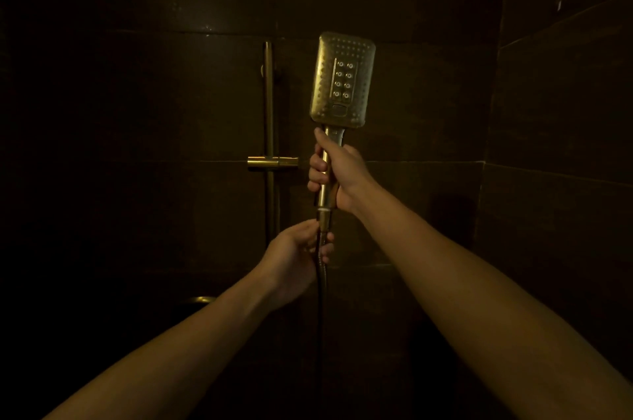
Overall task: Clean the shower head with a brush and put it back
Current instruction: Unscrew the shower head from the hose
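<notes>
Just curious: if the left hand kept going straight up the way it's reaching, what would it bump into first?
Probably the right hand, which grips the shower head handle directly above the left hand on the hose.

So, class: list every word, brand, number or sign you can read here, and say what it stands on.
None can be read.
Gold rectangular metal shower head: nozzles and a button only, no lettering visible.
Gold metal wall rail and dark wall tiles: no visible markings.

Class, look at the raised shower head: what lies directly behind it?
Dark wall tiles surround the shower head; the patch directly behind is covered. The rail and its bracket stand beside it, not behind.
</notes>
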